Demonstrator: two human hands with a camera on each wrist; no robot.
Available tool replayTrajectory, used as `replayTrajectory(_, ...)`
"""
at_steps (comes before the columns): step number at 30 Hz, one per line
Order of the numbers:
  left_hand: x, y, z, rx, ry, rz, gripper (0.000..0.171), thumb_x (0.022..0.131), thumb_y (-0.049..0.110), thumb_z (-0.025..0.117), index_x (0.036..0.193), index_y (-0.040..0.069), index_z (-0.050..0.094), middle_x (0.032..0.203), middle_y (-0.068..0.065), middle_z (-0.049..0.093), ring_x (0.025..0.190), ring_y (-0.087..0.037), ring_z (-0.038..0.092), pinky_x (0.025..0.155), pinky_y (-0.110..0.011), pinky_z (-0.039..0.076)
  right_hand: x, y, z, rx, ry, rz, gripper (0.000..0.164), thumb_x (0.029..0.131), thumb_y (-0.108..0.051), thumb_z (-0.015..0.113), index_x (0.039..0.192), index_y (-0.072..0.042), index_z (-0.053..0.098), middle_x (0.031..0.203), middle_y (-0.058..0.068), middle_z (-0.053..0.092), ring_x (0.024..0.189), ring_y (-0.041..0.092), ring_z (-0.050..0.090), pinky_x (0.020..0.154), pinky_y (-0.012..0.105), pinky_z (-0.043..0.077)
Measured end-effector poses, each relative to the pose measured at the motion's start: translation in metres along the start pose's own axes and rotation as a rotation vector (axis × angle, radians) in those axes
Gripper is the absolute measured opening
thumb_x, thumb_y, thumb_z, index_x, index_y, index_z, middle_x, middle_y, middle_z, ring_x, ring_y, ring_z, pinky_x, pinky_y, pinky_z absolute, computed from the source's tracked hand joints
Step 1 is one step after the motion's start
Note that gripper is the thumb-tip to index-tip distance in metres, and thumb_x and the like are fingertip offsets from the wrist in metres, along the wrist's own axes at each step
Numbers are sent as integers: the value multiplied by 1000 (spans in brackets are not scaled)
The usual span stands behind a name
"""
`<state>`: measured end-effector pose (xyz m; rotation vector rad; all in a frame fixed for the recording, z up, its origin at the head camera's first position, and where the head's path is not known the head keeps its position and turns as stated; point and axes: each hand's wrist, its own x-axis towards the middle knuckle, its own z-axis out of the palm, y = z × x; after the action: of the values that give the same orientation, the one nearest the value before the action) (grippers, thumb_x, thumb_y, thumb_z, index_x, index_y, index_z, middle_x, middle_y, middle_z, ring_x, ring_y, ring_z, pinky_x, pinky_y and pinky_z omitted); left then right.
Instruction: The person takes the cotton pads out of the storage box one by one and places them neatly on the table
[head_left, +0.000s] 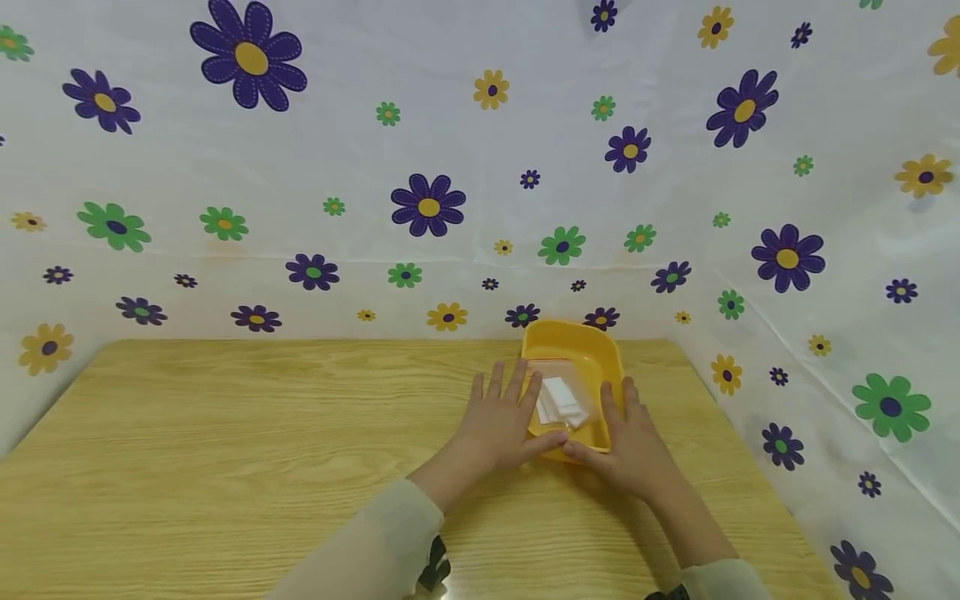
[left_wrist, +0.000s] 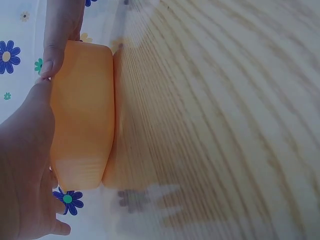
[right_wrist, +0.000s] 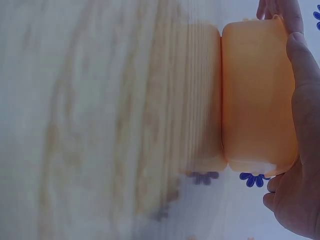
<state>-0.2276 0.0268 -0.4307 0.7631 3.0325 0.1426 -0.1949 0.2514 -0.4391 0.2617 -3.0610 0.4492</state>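
Visibly, an open-topped bin (head_left: 572,336) is standing upright near the table's far right corner, showing smooth yellow-orange plastic, rounded corners and an inward-bending right wall. Its long axis is running from the near edge towards the far edge, and its narrow near end is facing the person. Inside, a clear packet (head_left: 583,382) is lying towards the left wall, a reddish line crossing its far end, with flat white pieces (head_left: 558,397) showing through and slanting towards the near right. Any print on the packet is too small to be showing.

The left hand (head_left: 495,425) is resting along the bin's left side, fingers spread and fairly straight, touching without clenching. The right hand (head_left: 637,442) is lying against the right side, its fingers extending forward likewise. Both thumbs are meeting at the near rim. Pale sleeves (head_left: 367,542) are covering the forearms. The wood-grained table (head_left: 247,433) is mirroring the bin's wall, and a white flowered cloth (head_left: 337,158) is hanging behind and to the right.
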Motion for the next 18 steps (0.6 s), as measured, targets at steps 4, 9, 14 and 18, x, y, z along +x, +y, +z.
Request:
replayTrajectory(4, -3, -4, 0, 4, -1, -6, 105, 85, 88, 11, 162, 18, 10, 168, -11, 1, 153, -43, 5, 120, -64, 11, 2, -5, 1, -4, -10, 3, 112, 84, -79, 52, 160, -5, 14, 163, 30, -4, 139, 64, 23, 103, 72, 35)
replayTrajectory(9, -9, -9, -2, 4, 19, -4, 104, 86, 87, 14, 162, 16, 14, 168, -12, 6, 152, -43, 10, 120, -64, 14, 3, -12, 2, 3, -17, 1, 113, 84, -80, 52, 160, -6, 14, 164, 29, -5, 139, 63, 23, 103, 72, 35)
replayTrajectory(14, -15, -15, -6, -24, 27, -8, 103, 88, 86, 19, 161, 15, 15, 168, -13, 7, 152, -43, 9, 120, -64, 14, 5, -18, 5, 1, -8, -18, 113, 84, -79, 52, 160, -5, 15, 164, 29, -4, 139, 63, 25, 103, 71, 37)
replayTrajectory(18, -17, -23, -3, -36, 30, -13, 103, 88, 86, 18, 162, 15, 11, 168, -13, 4, 152, -42, 5, 120, -63, 13, 9, -23, 8, -3, -13, -23, 113, 83, -81, 51, 160, -6, 14, 164, 28, -5, 140, 61, 24, 104, 71, 36)
